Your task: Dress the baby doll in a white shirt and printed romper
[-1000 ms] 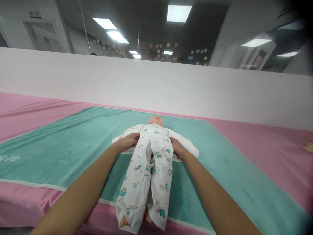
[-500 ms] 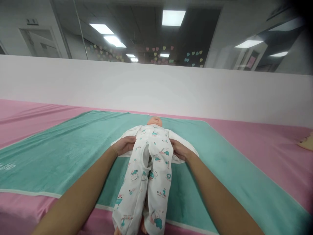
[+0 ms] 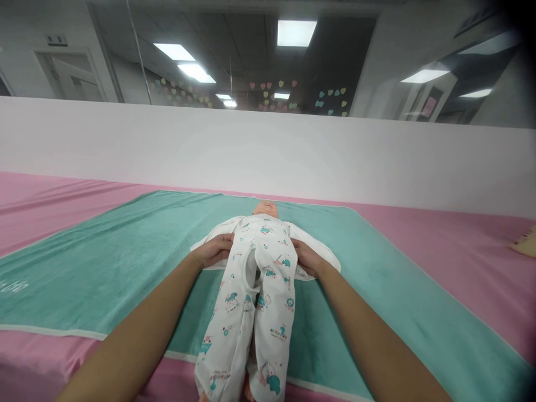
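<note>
The baby doll (image 3: 264,209) lies face-up with its body and legs dressed in a printed white romper (image 3: 272,301), a front gap left open, while the left hand (image 3: 215,250) and right hand (image 3: 307,259) rest beside it, fingers (image 3: 226,240) nearly flat, any grip unclear.

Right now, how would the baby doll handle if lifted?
The baby doll probably feels floppy: its legs lie loose in the printed sleepsuit. Its round head looks apt to roll sideways unsupported, and the soft suit may slip on the teal towel.
</note>
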Available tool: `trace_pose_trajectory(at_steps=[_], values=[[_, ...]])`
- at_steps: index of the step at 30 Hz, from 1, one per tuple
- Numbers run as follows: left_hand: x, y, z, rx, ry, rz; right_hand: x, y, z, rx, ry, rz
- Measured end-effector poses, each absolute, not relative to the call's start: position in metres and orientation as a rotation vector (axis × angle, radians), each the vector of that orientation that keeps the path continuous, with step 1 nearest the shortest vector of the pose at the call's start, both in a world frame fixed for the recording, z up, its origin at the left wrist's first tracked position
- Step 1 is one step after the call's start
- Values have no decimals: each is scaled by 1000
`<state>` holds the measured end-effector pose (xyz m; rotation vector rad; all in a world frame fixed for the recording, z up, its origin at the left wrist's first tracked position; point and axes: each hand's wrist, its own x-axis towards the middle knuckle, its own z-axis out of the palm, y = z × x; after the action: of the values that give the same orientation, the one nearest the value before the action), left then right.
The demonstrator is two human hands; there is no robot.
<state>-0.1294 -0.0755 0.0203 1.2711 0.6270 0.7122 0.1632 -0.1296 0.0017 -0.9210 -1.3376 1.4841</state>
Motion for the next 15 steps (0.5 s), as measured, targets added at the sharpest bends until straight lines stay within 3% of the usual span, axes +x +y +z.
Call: trace_pose_trajectory(at_steps=[15], values=[[-98, -102, 44, 1388, 925, 1012, 137, -128, 1, -1008, -1124, 1341]])
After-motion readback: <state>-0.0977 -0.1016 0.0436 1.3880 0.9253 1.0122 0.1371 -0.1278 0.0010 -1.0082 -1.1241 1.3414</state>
